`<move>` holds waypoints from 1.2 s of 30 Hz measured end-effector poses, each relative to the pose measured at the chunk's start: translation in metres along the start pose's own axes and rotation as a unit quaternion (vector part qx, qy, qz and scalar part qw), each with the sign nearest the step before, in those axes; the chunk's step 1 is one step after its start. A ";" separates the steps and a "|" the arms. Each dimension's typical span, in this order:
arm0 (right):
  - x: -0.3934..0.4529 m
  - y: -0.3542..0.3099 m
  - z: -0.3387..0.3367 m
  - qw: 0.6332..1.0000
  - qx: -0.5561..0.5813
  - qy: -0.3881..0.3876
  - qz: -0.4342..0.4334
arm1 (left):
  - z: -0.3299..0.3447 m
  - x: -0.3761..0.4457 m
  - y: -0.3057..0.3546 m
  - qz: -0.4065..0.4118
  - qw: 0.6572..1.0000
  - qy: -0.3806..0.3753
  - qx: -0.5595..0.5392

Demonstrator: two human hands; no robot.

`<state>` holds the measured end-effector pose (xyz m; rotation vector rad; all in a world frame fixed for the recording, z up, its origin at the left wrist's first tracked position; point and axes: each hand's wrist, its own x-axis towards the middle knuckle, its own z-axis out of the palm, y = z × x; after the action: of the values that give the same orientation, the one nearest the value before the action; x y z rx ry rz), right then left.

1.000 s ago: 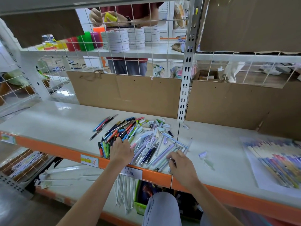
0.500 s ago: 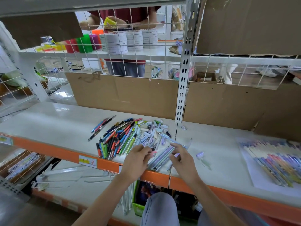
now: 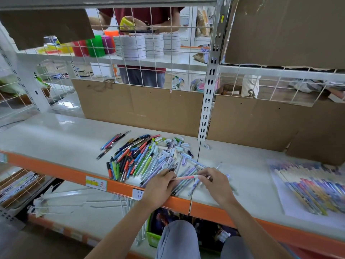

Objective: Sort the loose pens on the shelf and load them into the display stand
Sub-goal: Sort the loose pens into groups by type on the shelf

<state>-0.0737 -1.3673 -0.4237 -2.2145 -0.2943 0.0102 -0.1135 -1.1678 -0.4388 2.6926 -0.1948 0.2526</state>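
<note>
Pens (image 3: 145, 159): loose pile on shelf (image 3: 56, 139), front centre. Pink pen (image 3: 185, 177) pinched endwise between left hand (image 3: 158, 186) and right hand (image 3: 216, 184), both grips clamped. Keep level; group by colour before loading.

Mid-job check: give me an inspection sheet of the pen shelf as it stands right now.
Surface: white shelf with an orange front edge; price labels on the edge.
Job's things: loose pen pile mid-shelf; pink pen lifted from it; no display stand seen.
Clutter: loose caps behind the pile; sheet of packed pens at right.
Grip: left hand and right hand each pinch an end of the pink pen.
Cables: nothing seen.
Surroundings: cardboard backing, wire grid, stacked white rolls; another person stands behind the shelving.
</note>
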 end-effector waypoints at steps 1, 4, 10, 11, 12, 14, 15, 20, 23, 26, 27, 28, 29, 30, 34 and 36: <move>0.002 0.000 -0.002 1.000 -0.011 0.001 0.004 | 0.000 0.000 -0.001 -0.008 1.000 0.001 -0.009; 0.006 0.002 -0.009 0.999 -0.031 0.010 0.009 | -0.002 0.001 -0.007 -0.032 0.999 0.010 -0.028; 0.012 0.003 -0.021 0.998 -0.042 0.037 0.011 | -0.012 -0.006 -0.028 -0.073 0.988 0.096 -0.097; 0.012 0.003 -0.022 0.999 -0.042 0.032 0.009 | -0.015 -0.009 -0.032 -0.077 0.984 0.122 -0.102; 0.012 0.003 -0.023 0.999 -0.044 0.021 0.008 | -0.017 -0.011 -0.035 -0.084 0.981 0.143 -0.103; 0.013 0.003 -0.022 0.998 -0.062 -0.005 0.004 | -0.022 -0.016 -0.043 -0.104 0.974 0.175 -0.097; 0.013 0.003 -0.021 0.997 -0.077 -0.018 0.002 | -0.024 -0.018 -0.047 -0.114 0.972 0.183 -0.094; 0.011 -0.002 -0.010 0.994 -0.099 -0.043 -0.003 | -0.031 -0.025 -0.056 -0.144 0.967 0.197 -0.078; 0.010 -0.007 -0.004 0.994 -0.093 -0.055 -0.004 | -0.029 -0.027 -0.059 -0.134 0.975 0.168 -0.062; 0.007 -0.010 0.001 0.990 -0.110 -0.084 -0.007 | -0.024 -0.030 -0.057 -0.122 0.982 0.125 -0.072; 0.006 -0.011 0.001 0.989 -0.114 -0.093 -0.009 | -0.023 -0.030 -0.055 -0.123 0.982 0.120 -0.074; 0.005 -0.012 0.002 0.988 -0.118 -0.099 -0.011 | -0.023 -0.029 -0.053 -0.125 0.982 0.118 -0.075; 0.005 -0.012 0.002 0.987 -0.124 -0.100 -0.014 | -0.022 -0.028 -0.051 -0.126 0.982 0.117 -0.078; 0.004 -0.012 0.003 0.987 -0.133 -0.092 -0.020 | -0.021 -0.026 -0.050 -0.127 0.982 0.114 -0.078; 0.006 -0.015 0.005 0.977 -0.206 -0.045 -0.029 | -0.019 -0.020 -0.043 -0.108 0.984 0.136 -0.035; 0.006 -0.017 0.006 0.973 -0.225 -0.040 -0.033 | -0.016 -0.018 -0.033 -0.058 0.986 0.156 -0.017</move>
<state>-0.0721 -1.3517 -0.4137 -2.6576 -0.4498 -0.0052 -0.1273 -1.1291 -0.4412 2.5770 0.0502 0.6210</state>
